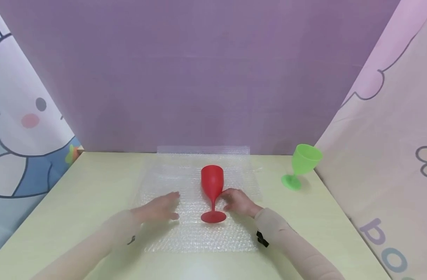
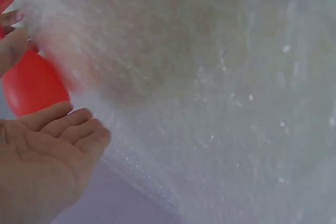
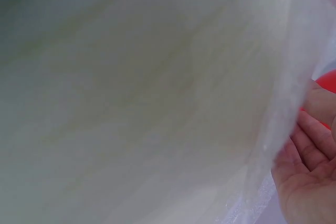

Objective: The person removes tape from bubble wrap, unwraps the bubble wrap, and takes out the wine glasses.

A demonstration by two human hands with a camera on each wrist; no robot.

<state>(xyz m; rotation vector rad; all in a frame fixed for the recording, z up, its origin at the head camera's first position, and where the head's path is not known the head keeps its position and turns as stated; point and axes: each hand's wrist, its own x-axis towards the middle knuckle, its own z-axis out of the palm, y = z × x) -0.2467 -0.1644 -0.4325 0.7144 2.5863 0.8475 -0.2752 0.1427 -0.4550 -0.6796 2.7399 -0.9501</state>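
A red goblet (image 1: 212, 181) lies on its side on a sheet of bubble wrap (image 1: 199, 243), its foot towards me and its bowl pointing away. My left hand (image 1: 157, 208) is held over the left part of the wrap, fingers extended and thumb apart, with a gap to the goblet. In the left wrist view its palm (image 2: 47, 161) shows with nothing in it. On the other side, my right hand (image 1: 239, 202) has its fingertips right at the goblet, where bowl meets stem, with the thumb spread from the fingers. The right wrist view shows that hand's palm (image 3: 310, 182) partly behind a blurred wrap edge.
A green goblet (image 1: 304, 159) stands upright at the back right of the pale table (image 1: 59, 202). The wrap's far edge reaches the purple back wall (image 1: 199, 77). Printed cloth panels (image 1: 392, 155) close off both sides.
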